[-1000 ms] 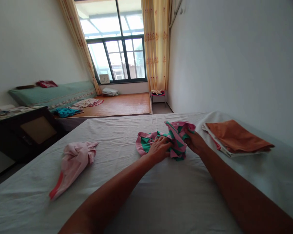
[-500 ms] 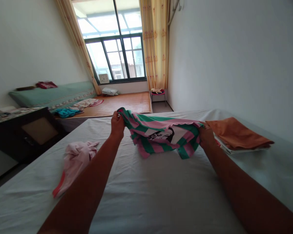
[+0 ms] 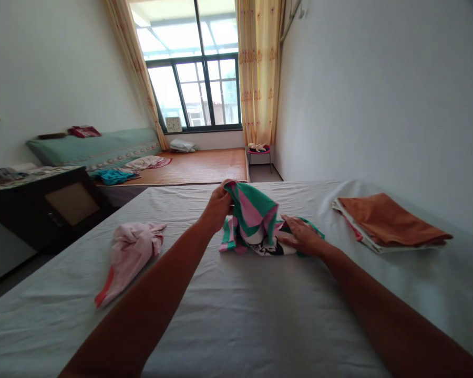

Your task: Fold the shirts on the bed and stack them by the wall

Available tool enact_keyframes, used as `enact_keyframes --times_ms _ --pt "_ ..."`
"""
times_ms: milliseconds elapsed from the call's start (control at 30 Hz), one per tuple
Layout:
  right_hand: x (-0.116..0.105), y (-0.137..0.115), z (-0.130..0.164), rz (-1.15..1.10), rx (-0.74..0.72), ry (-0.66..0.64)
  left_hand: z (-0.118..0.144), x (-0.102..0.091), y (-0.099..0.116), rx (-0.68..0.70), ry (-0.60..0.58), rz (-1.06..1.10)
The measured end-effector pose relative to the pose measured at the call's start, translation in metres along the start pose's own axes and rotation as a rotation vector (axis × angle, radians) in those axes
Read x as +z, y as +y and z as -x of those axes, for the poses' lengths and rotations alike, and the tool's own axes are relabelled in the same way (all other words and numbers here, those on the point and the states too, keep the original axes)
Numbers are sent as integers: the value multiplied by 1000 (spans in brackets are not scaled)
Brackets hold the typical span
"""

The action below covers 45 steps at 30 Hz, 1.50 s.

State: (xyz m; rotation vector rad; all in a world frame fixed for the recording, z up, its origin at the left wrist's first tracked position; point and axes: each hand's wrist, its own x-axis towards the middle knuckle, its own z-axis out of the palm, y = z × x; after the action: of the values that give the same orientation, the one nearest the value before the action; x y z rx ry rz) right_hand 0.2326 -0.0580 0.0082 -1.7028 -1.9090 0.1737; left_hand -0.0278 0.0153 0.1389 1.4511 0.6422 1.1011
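A pink and green striped garment (image 3: 256, 220) with a printed face lies bunched in the middle of the white bed sheet (image 3: 260, 315). My left hand (image 3: 217, 205) pinches one edge of it and holds that edge lifted above the bed. My right hand (image 3: 302, 237) lies flat with fingers spread, pressing the garment's right side down onto the sheet.
A crumpled pink garment (image 3: 128, 252) lies on the sheet to the left. A folded orange cloth stack (image 3: 390, 223) sits at the right near the wall. A dark cabinet (image 3: 43, 202) stands left of the bed; a second bed (image 3: 197, 165) and window lie beyond.
The garment was bunched, then stretched wide in the air between both hands. Now my right hand has lowered its side to the bed and my left hand has moved inward, still holding the edge up.
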Motion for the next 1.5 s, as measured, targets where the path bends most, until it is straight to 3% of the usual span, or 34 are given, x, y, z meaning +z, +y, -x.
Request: enact_keyframes --times_ms 100,200,267,367,467,567,600,667,733,767,833,933,1067,1200,1267,1333,1400,1467,1500 --pt "0 32 -4 107 125 5 -21 -25 -1 15 118 24" --pt "-11 48 -12 82 105 20 -57 -40 0 -7 184 36" --pt "-17 50 -15 23 117 71 -85 -38 2 41 210 45" --pt "-20 53 -14 -41 247 297 -115 -23 0 140 179 34" --pt "-24 65 -9 -123 442 483 -117 -10 -16 107 24 -57" --pt "-31 81 -7 -204 576 512 -85 -11 -43 -6 -234 -207" --pt "-33 85 -6 -215 599 480 -69 -14 -53 -42 -351 -281" --pt "-38 90 -4 -185 620 361 -37 -25 -69 -43 -709 -578" --pt "-41 89 -1 -107 628 222 -9 -36 -79 46 -866 -833" --pt "-42 87 0 -73 621 161 2 -41 -83 105 -868 -929" --pt "-41 82 3 -68 565 92 17 -46 -88 195 -765 -1052" --pt "-43 70 4 -282 434 92 21 -51 -91 191 -538 -1062" --pt "-60 55 4 -764 388 95 11 -76 -85 173 -217 -770" --pt "-83 52 10 -952 375 35 3 -122 -75 128 141 -403" --pt "-86 56 13 -901 411 -96 3 -140 -75 48 197 -270" --pt "-83 61 15 -699 513 -156 3 -151 -78 -16 216 -264" --pt "-76 63 13 -387 573 -9 3 -157 -84 -37 267 -344" --pt "-71 55 9 -151 481 190 1 -161 -90 -25 315 -452" --pt "-69 47 7 -121 389 223 1 -162 -92 -12 311 -517"
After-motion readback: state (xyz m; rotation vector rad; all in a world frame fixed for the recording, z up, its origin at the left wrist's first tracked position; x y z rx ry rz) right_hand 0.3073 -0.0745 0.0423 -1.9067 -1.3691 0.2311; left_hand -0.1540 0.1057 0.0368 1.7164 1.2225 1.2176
